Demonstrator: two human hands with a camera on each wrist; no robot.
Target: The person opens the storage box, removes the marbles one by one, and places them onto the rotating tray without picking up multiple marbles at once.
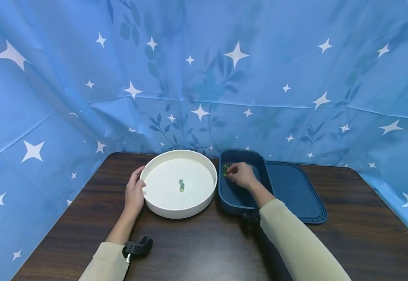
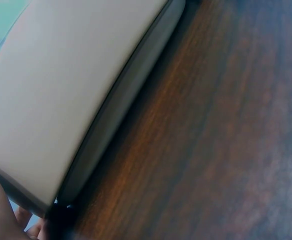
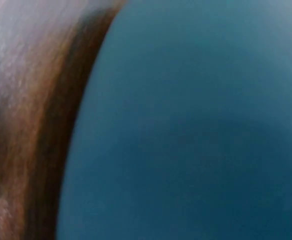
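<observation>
My left hand (image 1: 134, 193) grips the left side of a round white tray (image 1: 177, 212), thumb at the rim and fingers along the outside. In the left wrist view, the tray's pale wall (image 2: 61, 90) fills the left, with part of the hand at the lower corner. A short row of small greenish glass marbles (image 1: 181, 185) lies on the tray floor. My right hand (image 1: 242, 175) reaches into a dark blue rectangular box (image 1: 237, 208), bent fingertips at a cluster of similar marbles (image 1: 225, 173) along its left side. Whether a marble is between those fingertips is hidden.
A flat dark blue lid (image 1: 297, 191) lies right of the box, close against it. All stand on a dark wooden table (image 1: 204, 249), near its far edge. Behind hangs a blue curtain (image 1: 204, 78) with white stars. The right wrist view shows mostly blurred blue box wall (image 3: 186, 125).
</observation>
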